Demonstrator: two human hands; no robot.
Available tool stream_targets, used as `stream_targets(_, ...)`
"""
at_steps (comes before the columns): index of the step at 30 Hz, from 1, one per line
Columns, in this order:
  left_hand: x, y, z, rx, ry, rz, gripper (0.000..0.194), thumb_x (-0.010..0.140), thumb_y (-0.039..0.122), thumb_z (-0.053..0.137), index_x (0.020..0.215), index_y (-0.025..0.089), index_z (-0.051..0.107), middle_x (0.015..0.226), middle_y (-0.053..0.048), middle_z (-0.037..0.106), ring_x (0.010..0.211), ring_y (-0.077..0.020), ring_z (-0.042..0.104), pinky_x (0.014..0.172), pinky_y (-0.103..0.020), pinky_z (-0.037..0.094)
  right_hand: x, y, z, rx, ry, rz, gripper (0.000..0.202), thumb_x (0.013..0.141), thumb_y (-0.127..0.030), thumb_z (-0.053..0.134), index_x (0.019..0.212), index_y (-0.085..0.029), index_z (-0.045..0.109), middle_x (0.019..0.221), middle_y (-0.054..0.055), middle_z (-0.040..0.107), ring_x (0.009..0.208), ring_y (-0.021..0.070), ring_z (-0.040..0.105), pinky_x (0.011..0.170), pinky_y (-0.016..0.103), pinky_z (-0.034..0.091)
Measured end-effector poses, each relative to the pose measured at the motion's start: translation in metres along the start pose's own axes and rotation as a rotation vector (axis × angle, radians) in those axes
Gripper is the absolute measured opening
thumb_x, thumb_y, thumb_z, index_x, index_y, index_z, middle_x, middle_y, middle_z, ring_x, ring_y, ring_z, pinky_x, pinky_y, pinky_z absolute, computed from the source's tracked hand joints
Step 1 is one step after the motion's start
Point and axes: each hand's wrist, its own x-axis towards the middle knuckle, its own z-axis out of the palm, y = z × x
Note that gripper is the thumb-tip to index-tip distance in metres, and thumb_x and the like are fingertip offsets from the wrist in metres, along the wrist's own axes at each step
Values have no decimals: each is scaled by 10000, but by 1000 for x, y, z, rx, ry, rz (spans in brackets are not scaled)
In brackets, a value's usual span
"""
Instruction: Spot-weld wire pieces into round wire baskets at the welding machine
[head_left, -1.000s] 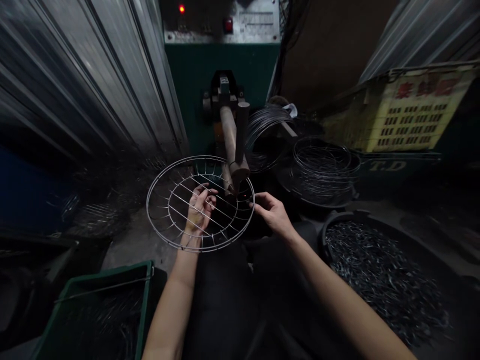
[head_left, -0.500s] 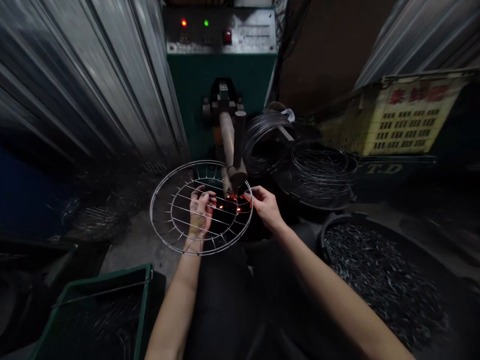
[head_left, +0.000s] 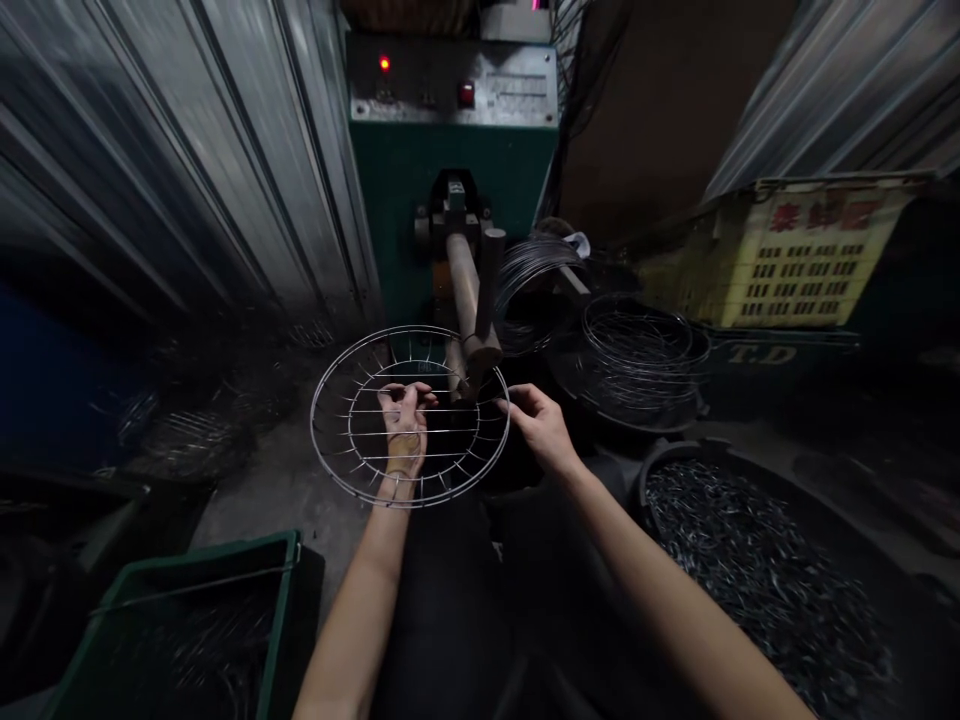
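Note:
A round wire rack [head_left: 442,432], with a double outer rim, an inner ring and parallel bars, lies nearly level below the arms of a spot welder [head_left: 405,160]. From underneath, my left hand [head_left: 406,420] has its fingers curled round the bars left of the rack's middle. At the right rim, my right hand [head_left: 541,425] is closed with thumb and forefinger together; whether it pinches the rim or a small wire piece cannot be made out. The rack's right part sits at the tips of the welder's electrode arms [head_left: 466,290].
Right of the welder are wire coils [head_left: 544,262] and a round tub with wire rings [head_left: 637,345]. A wide tub of small bent metal pieces [head_left: 757,560] stands at my right. Behind is a yellow crate [head_left: 810,260]. A green bin [head_left: 289,600] stands at lower left.
Orange sparks at the electrode tips are gone, and the panel's green light has gone out. The rack appears slightly turned and further right; the whole view has shifted a little too.

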Motion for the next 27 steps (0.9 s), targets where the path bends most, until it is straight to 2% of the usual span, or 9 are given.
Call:
stream_targets(9,8,0,2,9,24,1,295,781,266,647,886,229,373,737,37,640,620,-87,608,628,-219,484,13,6,8,-10,-9,-43,271,714,-445,682,810,-196,637,786,-3,638,745,155,569,735,298,453)
stream_targets(13,9,4,2,22,-5,3,304,776,262,653,900,235,377,760,38,632,633,-83,605,633,-217,483,15,6,8,9,-8,-15,277,710,-455,682,800,-199,629,763,-6,638,710,150,569,696,290,456)
stream_targets(17,6,6,4,29,-18,6,326,776,286,654,914,237,363,781,35,629,638,-84,605,639,-226,487,5,5,0,-2,20,-5,312,701,-462,688,857,-200,626,820,12,653,734,154,579,708,291,467)
stream_targets(22,-9,4,8,49,75,111,279,826,280,592,918,245,331,797,43,615,638,-88,608,664,-254,497,-17,2,-10,-49,-22,48,354,682,-501,701,851,-198,629,826,29,661,757,168,589,726,305,477)
stream_targets(27,-11,3,10,51,95,141,256,843,281,566,917,244,324,805,36,609,654,-90,609,667,-261,498,-15,1,-5,-35,-21,36,385,655,-521,722,847,-202,622,804,24,647,741,167,574,703,303,473)
